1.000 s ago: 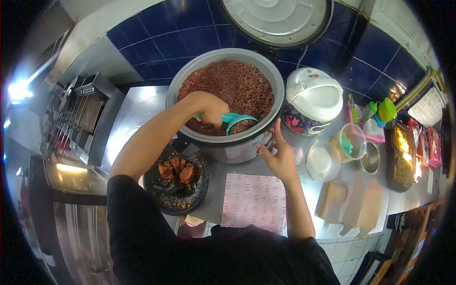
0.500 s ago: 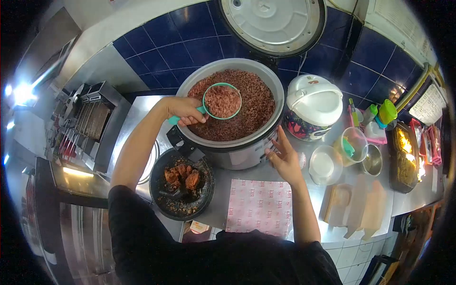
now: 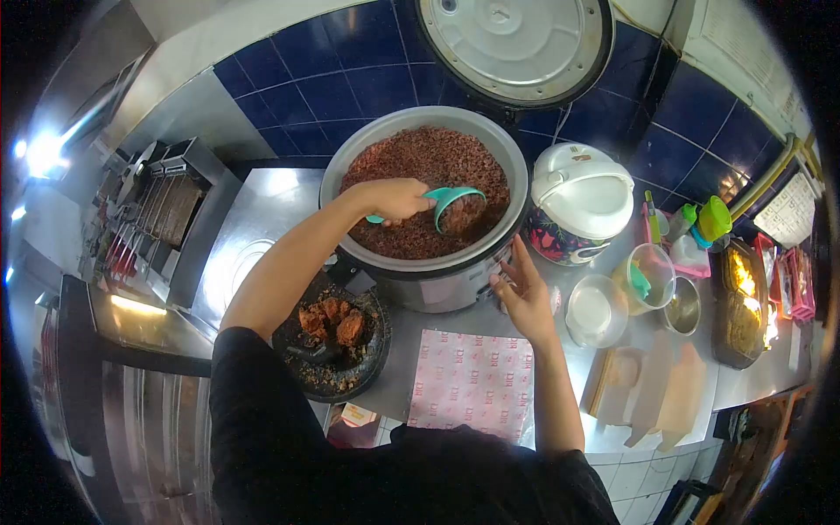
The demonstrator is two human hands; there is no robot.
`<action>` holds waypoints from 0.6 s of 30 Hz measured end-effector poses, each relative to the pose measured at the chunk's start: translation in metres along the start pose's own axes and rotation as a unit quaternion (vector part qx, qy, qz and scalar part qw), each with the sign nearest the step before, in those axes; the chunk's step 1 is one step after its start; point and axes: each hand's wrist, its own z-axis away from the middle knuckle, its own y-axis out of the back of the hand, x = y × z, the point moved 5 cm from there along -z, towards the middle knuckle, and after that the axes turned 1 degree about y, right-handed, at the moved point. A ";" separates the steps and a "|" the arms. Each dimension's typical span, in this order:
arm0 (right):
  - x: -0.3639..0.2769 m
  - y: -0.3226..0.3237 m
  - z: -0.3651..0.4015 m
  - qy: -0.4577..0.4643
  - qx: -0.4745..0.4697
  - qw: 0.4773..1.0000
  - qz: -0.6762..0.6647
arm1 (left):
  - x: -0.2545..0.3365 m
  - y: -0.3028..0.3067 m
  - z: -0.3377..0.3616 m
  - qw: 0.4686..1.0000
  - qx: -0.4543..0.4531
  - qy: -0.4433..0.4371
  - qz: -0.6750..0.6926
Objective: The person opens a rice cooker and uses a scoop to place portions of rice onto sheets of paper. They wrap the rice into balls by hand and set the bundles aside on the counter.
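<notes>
1 green scoop [image 3: 448, 197] is tilted over the reddish-brown rice [image 3: 420, 153] in the big cooker [image 3: 429, 293], with the left hand's [image 3: 401, 200] fingers clamped round its handle. The right hand [image 3: 528, 302] is at the cooker's side, thumb and fingers apart, and on the counter [image 3: 398, 359] 1 printed sheet [image 3: 472, 381] lies beside 1 dark bowl [image 3: 367, 372] of browned pieces [image 3: 337, 322].

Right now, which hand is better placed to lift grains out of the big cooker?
Probably the left hand: it grips the teal scoop down at the reddish grains. The right hand shows no tool and is at the outer side of the cooker.
</notes>
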 end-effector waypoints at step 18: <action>-0.008 -0.004 0.003 -0.021 -0.036 0.999 -0.026 | 0.010 -0.016 0.048 0.987 -0.154 -0.018 0.038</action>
